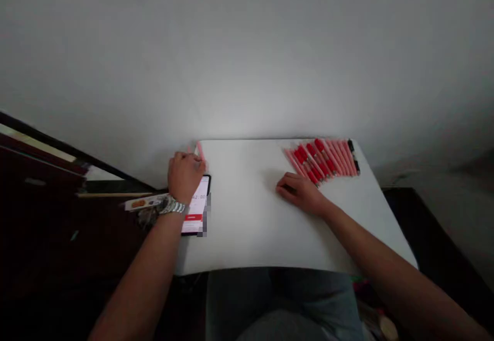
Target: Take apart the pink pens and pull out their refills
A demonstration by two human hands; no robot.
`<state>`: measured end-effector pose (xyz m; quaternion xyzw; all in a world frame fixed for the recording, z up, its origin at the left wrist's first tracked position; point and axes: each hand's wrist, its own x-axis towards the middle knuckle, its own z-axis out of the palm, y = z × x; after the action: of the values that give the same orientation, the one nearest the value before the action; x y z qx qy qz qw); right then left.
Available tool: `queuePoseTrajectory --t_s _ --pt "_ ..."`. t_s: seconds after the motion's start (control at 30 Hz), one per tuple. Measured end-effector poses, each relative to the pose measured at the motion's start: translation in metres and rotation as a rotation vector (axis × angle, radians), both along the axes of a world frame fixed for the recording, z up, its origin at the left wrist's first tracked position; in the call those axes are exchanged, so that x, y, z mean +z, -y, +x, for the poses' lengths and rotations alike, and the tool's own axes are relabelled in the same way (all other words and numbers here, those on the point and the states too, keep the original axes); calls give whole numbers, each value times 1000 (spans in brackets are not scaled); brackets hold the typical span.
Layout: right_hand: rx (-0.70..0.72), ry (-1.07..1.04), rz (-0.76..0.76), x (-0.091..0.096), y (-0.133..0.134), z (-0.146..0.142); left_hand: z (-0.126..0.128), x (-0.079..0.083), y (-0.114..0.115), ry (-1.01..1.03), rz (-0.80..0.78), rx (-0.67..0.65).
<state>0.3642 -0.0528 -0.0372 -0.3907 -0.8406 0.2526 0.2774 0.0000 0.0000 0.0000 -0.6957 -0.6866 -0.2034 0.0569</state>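
Observation:
My left hand (185, 175), with a metal watch at the wrist, is closed around a pink pen (200, 151) at the far left of the white table (247, 228). Under that hand lies a phone (196, 206) with a lit white and red screen. My right hand (300, 191) rests on the table with its fingers curled, nothing visible in it. It lies just in front of a row of several pink and red pens (322, 158) laid side by side at the far right.
A grey wall rises behind the table. Dark furniture (42, 186) stands to the left, with a flat packet (144, 202) beside the table edge. My lap in grey trousers (278, 300) shows below the near edge.

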Motion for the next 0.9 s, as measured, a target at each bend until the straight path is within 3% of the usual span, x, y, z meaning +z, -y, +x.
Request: queuePoseTrajectory --t_s 0.27,0.9 --pt "-4 -10 0 -1 -2 0 -2 0 -6 167 -48 6" --pt "-1 -18 -23 -3 -1 1 -4 -12 -3 189 22 -175"
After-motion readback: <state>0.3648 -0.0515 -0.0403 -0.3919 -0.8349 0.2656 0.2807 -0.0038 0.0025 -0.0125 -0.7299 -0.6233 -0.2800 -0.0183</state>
